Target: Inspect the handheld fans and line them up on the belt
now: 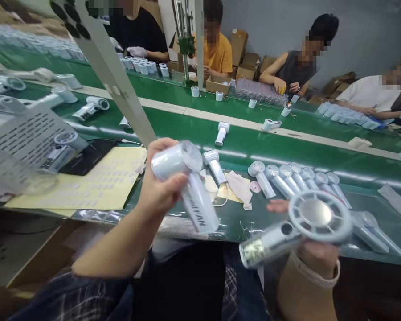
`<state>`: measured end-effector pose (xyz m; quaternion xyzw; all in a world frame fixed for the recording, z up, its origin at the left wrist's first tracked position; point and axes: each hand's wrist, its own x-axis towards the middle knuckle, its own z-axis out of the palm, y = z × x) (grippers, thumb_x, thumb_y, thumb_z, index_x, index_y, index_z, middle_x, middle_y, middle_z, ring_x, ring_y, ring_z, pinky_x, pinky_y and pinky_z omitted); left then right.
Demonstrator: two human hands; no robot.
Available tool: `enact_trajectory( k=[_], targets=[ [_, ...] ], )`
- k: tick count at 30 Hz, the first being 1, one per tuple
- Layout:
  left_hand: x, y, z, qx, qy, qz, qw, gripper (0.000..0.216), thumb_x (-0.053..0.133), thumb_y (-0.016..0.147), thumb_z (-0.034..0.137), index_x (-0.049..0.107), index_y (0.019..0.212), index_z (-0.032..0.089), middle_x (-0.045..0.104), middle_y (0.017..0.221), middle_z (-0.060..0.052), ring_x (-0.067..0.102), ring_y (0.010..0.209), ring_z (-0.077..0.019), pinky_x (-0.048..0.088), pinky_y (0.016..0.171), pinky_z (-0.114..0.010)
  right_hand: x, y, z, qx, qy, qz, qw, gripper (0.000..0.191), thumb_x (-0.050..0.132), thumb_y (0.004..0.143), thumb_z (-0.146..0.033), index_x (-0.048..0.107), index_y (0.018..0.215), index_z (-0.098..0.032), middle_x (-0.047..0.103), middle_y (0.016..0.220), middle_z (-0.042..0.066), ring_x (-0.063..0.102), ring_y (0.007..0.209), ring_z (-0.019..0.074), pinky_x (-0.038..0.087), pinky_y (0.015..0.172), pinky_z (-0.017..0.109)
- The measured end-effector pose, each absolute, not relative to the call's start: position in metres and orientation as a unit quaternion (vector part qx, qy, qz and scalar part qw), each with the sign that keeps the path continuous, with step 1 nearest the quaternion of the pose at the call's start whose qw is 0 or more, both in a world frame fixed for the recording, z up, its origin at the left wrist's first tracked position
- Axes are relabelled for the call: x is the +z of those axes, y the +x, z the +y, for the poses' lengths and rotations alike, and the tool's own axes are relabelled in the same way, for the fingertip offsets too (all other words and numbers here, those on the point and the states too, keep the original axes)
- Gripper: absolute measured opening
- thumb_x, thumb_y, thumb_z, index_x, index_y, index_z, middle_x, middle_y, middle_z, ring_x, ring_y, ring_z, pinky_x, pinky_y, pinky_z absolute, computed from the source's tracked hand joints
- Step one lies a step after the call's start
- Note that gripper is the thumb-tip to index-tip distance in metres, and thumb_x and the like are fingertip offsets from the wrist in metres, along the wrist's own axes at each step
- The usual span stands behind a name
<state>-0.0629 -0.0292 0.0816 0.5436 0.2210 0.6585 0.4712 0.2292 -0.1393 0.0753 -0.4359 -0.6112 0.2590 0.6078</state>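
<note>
Head, left hand (160, 191) gripping bagged fan (198, 203), right hand (316, 258) gripping fan (319, 216)

left hand (163, 185) raised, clenched; right hand (317, 258) lower, apparently clenched.

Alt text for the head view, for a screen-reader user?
The person's left hand grips a white handheld fan and the right hand holds a second fan above a green bench. A row of fans lies there; co-workers sit across the conveyor belt.

Both hands (160, 189) (316, 258) on handheld fans (190, 183) (307, 223)
</note>
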Motion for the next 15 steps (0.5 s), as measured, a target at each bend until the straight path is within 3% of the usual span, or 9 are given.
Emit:
enact_trajectory(
  k=[3, 5, 9, 12, 15],
  targets=[
    [0.08, -0.047, -0.037, 0.628, 0.64, 0.197, 0.396, 0.063, 0.087, 0.067, 0.047, 0.055, 0.117, 0.026, 0.061, 0.108, -0.004, 0.065, 0.083, -0.0163, 0.058, 0.068, -0.028, 0.066, 0.201, -0.123, 0.345, -0.411, -0.537, 0.65, 0.083, 0.077, 0.08, -0.056, 0.033, 0.148, -0.039, 0.063, 0.127, 0.009, 0.074, 0.091, 0.0286, 0.062, 0.082, 0.052],
    [0.075, -0.03, -0.043, 0.614, 0.703, 0.177, 0.313, 0.061, 0.084, 0.07, 0.049, 0.056, 0.118, 0.025, 0.062, 0.107, -0.005, 0.065, 0.091, -0.0201, 0.057, 0.078, -0.034, 0.05, 0.18, -0.116, 0.399, -0.452, -0.497, 0.624, 0.085, 0.067, 0.087, -0.06, 0.023, 0.155, -0.035, 0.058, 0.137, 0.013, 0.07, 0.107, 0.0305, 0.059, 0.093, 0.051],
    [0.057, 0.007, -0.049, 0.621, 0.749, 0.133, 0.187, 0.063, 0.081, 0.074, 0.047, 0.051, 0.126, 0.026, 0.063, 0.108, -0.007, 0.064, 0.099, -0.0248, 0.054, 0.09, -0.044, 0.021, 0.155, -0.123, 0.465, -0.431, -0.545, 0.549, 0.096, 0.052, 0.084, -0.079, 0.022, 0.159, -0.027, 0.041, 0.158, 0.014, 0.043, 0.144, 0.035, 0.04, 0.117, 0.052],
    [0.043, 0.023, -0.041, 0.522, 0.8, 0.186, 0.231, 0.066, 0.068, 0.083, 0.061, 0.048, 0.132, 0.023, 0.06, 0.118, -0.012, 0.063, 0.106, -0.0274, 0.054, 0.093, -0.045, 0.019, 0.169, -0.132, 0.465, -0.461, -0.574, 0.492, 0.114, 0.064, 0.075, -0.08, 0.014, 0.162, -0.025, 0.045, 0.155, 0.015, 0.047, 0.141, 0.0361, 0.043, 0.113, 0.052],
    [0.032, 0.018, -0.018, 0.334, 0.888, 0.246, 0.199, 0.071, 0.059, 0.083, 0.072, 0.056, 0.132, 0.021, 0.047, 0.144, -0.018, 0.053, 0.129, -0.0364, 0.045, 0.109, -0.054, 0.032, 0.222, -0.145, 0.325, -0.641, -0.562, 0.409, 0.108, 0.079, 0.073, -0.056, 0.023, 0.16, -0.024, 0.053, 0.149, 0.015, 0.054, 0.134, 0.0352, 0.044, 0.111, 0.052]
  ],
)
